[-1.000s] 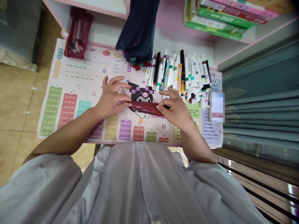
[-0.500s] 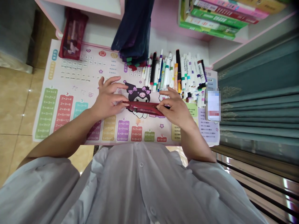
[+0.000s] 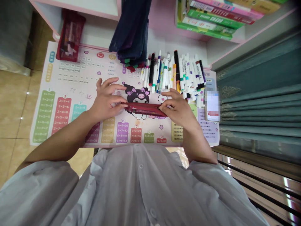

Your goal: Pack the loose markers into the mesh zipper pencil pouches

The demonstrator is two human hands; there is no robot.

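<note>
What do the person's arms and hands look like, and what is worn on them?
Both forearms are bare. The left hand and the right hand carry no gloves; no ring, watch or bracelet shows. The left sleeve and the right sleeve are short and loose, pale greyish white, part of a shirt with small buttons down its front.

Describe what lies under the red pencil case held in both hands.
The printed desk mat lies under the red pencil case; its cartoon character shows just beyond the case. The case, left hand and right hand hide the print directly beneath.
</note>
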